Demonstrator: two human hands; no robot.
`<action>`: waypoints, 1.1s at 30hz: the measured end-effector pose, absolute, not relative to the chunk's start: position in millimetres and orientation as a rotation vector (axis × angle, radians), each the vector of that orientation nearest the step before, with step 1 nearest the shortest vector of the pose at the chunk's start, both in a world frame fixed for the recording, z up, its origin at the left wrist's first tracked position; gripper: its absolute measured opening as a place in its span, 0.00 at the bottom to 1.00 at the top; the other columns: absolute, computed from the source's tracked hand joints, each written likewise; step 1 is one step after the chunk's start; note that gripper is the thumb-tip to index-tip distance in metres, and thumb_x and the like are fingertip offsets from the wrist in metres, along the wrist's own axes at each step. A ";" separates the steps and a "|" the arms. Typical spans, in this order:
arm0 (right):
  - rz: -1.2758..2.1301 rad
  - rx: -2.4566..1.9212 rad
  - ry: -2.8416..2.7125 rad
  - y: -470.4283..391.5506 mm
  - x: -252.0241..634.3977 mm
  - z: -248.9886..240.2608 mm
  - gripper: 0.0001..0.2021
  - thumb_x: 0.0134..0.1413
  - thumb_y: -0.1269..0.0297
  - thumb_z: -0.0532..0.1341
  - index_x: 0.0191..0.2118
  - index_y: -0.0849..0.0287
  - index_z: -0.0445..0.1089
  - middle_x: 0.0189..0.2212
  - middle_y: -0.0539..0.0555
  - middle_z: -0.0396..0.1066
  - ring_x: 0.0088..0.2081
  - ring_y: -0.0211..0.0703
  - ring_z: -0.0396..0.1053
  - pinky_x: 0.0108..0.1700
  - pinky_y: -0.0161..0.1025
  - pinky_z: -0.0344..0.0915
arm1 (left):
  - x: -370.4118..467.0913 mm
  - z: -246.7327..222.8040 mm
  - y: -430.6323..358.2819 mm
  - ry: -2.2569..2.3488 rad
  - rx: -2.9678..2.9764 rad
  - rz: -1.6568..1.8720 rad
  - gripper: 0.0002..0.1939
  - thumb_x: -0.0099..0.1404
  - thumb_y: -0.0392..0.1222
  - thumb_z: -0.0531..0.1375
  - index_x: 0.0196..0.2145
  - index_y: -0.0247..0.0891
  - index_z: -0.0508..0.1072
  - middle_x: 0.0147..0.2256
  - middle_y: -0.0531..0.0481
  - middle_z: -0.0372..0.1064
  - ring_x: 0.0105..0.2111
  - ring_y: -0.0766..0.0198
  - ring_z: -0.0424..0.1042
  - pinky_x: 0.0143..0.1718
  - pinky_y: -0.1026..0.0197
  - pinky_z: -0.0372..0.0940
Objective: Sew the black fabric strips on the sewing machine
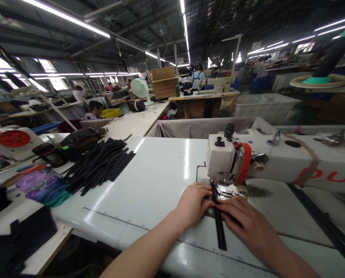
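A narrow black fabric strip (220, 229) runs under the needle area of a white sewing machine (223, 160), its near end lying on the pale machine table (158, 173). On the strip's left edge my left hand (193, 202) grips it with curled fingers and thumb, close to the presser foot. From the other side my right hand (243, 218) holds the strip between its fingers, slightly nearer to me. The fingertips partly hide the strip and the metal plate beneath. More black strips (320, 220) lie right of the machine bed.
A pile of black strips (105, 162) lies at the table's left, beside a purple-teal pouch (41, 185). A printed ruler scale (129, 222) runs along the front edge. Behind stand a cloth-lined bin (184, 128), a fan (140, 88) and a cardboard box (164, 83). Other people sit farther off.
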State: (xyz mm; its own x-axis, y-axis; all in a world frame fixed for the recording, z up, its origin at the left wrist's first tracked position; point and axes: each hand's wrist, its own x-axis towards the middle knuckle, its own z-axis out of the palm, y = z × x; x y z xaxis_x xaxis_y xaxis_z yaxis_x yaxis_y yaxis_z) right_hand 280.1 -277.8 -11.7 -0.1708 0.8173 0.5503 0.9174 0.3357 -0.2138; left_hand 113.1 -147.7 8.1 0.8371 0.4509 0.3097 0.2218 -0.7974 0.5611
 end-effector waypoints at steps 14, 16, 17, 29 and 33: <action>-0.253 -1.514 -2.018 -277.1 276.4 -8.9 0.11 0.64 0.69 0.54 0.46 0.56 0.72 0.43 0.55 0.74 0.44 0.46 0.71 0.46 0.46 0.72 | 117.7 8.4 -151.0 0.439 2.698 0.509 0.05 0.65 0.34 0.60 0.31 0.37 0.73 0.42 0.47 0.75 0.47 0.57 0.71 0.51 0.57 0.66; -0.259 -1.528 -2.005 -276.3 276.1 -9.5 0.10 0.64 0.69 0.54 0.46 0.56 0.72 0.43 0.55 0.74 0.44 0.47 0.71 0.46 0.46 0.71 | 118.4 10.2 -152.4 0.486 2.704 0.494 0.04 0.65 0.34 0.60 0.32 0.37 0.74 0.43 0.47 0.75 0.48 0.56 0.70 0.51 0.55 0.66; -0.261 -1.531 -2.002 -276.2 276.0 -9.8 0.11 0.64 0.69 0.54 0.46 0.56 0.72 0.43 0.55 0.74 0.45 0.47 0.71 0.47 0.47 0.71 | 118.6 11.1 -153.2 0.500 2.706 0.481 0.04 0.65 0.34 0.60 0.33 0.37 0.74 0.44 0.47 0.75 0.49 0.55 0.70 0.51 0.55 0.66; -0.066 -1.460 -1.967 -283.5 272.3 -3.1 0.06 0.62 0.71 0.56 0.40 0.56 0.70 0.35 0.53 0.73 0.38 0.43 0.71 0.41 0.41 0.70 | 121.7 10.6 -153.0 0.567 2.689 0.451 0.04 0.67 0.35 0.58 0.37 0.37 0.74 0.48 0.49 0.73 0.51 0.57 0.67 0.53 0.55 0.64; -0.043 -1.420 -1.976 -285.8 269.5 2.3 0.06 0.60 0.71 0.57 0.37 0.56 0.71 0.33 0.52 0.72 0.36 0.42 0.70 0.40 0.40 0.69 | 121.3 11.7 -153.1 0.571 2.698 0.441 0.04 0.67 0.36 0.59 0.38 0.37 0.74 0.50 0.49 0.72 0.52 0.57 0.67 0.55 0.55 0.63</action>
